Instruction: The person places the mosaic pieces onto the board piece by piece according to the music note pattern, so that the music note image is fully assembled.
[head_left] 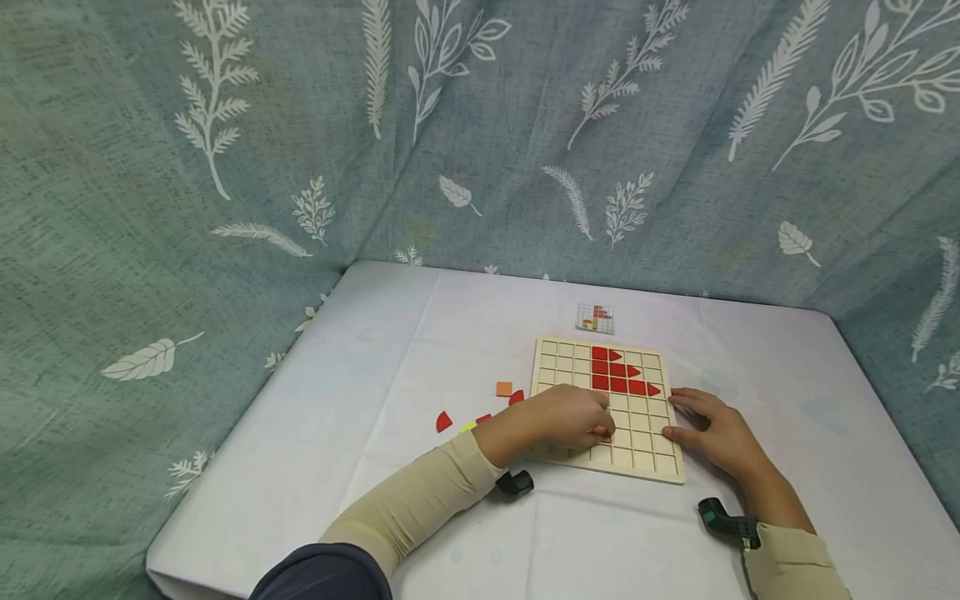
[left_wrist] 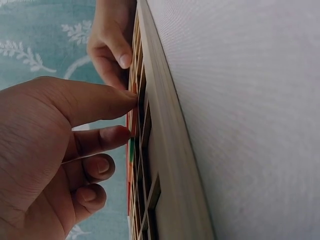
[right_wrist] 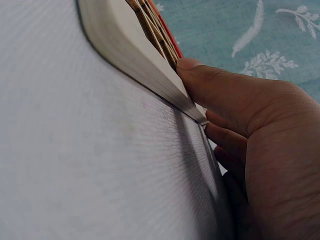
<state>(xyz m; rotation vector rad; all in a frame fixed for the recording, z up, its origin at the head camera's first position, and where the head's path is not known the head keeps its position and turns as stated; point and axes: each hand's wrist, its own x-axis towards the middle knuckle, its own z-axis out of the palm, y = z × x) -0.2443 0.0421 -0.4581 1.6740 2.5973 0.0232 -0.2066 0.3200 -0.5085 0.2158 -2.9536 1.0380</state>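
A wooden grid board (head_left: 647, 450) lies on the table, with red square and pointed tiles (head_left: 619, 385) set in three rows in its upper part. My left hand (head_left: 566, 417) is over the board's lower middle, its thumb and index finger pinching an orange-red tile (head_left: 602, 434) at the grid. In the left wrist view, the fingertips of the left hand (left_wrist: 55, 145) meet at the board's surface, and a bit of green shows beside the index finger. My right hand (head_left: 716, 429) rests against the board's right edge, thumb on the rim (right_wrist: 165, 90), fingers loosely extended beside it.
Left of the board lie an orange square tile (head_left: 504, 389), red quarter-round tiles (head_left: 444, 422) and a yellow piece (head_left: 468, 427), partly behind the left forearm. A small pattern card (head_left: 596, 319) lies beyond the board. A leaf-patterned curtain (head_left: 480, 167) surrounds the white-covered table (head_left: 360, 367).
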